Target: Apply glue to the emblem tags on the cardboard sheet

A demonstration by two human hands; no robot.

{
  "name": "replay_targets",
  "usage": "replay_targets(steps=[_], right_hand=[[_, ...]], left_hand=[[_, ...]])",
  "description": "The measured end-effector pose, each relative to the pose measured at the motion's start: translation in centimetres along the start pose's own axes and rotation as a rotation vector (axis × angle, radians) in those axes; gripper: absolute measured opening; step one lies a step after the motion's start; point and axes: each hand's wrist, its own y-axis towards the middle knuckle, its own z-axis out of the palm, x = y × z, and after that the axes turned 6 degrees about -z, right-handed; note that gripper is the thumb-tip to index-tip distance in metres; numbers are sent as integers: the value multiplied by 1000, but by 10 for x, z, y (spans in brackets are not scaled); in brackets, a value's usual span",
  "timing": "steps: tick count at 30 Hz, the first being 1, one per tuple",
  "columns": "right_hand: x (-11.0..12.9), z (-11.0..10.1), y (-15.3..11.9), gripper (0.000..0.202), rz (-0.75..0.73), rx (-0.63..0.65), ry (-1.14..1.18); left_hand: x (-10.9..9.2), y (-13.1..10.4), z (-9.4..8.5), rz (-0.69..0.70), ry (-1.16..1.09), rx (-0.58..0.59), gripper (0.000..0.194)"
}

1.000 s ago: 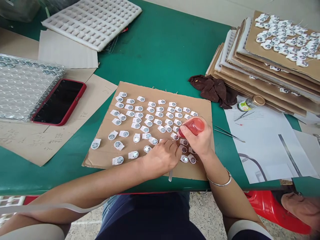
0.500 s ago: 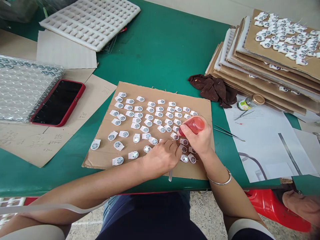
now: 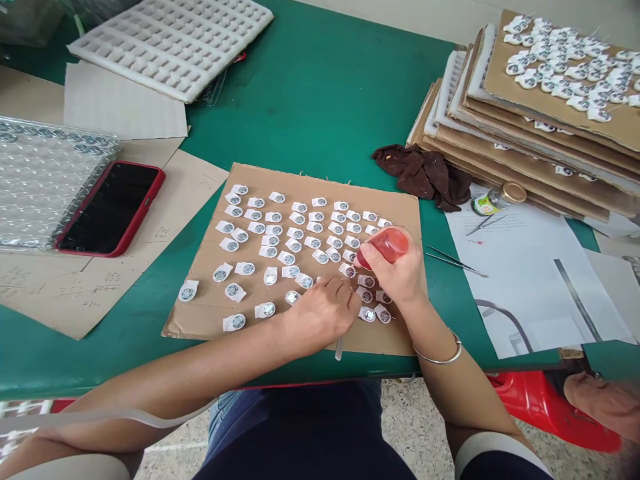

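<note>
Your right hand (image 3: 404, 279) wraps red bottle (image 3: 391, 245); probably light, soft, squeezable; best gripped round body; your left hand (image 3: 321, 312) bunched, can't tell what's pinched

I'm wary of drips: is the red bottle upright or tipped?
Tipped: the red bottle slants in the right hand, its broad end raised, narrow end toward the white pieces.

Red translucent bottle (image 3: 389, 245) is held tilted, tip down-left near one white round piece (image 3: 347, 270); contact cannot be determined. Similar pieces, silvery-faced with pale tabs, lie in uneven rows on brown cardboard (image 3: 200, 313). Slim grey implement (image 3: 339, 348) shows at the near edge, mostly hidden.
</note>
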Motion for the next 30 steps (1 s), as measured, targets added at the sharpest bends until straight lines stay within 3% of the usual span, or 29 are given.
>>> replay_targets(steps=[18,30], right_hand=[[0,-7,3,30,-78,-5,-97],[2,-9,-1,29,-94,66,-99]], left_hand=[[3,0,-2,-17,-22,26,14],[3,1,-4,-24,-44,38,16]])
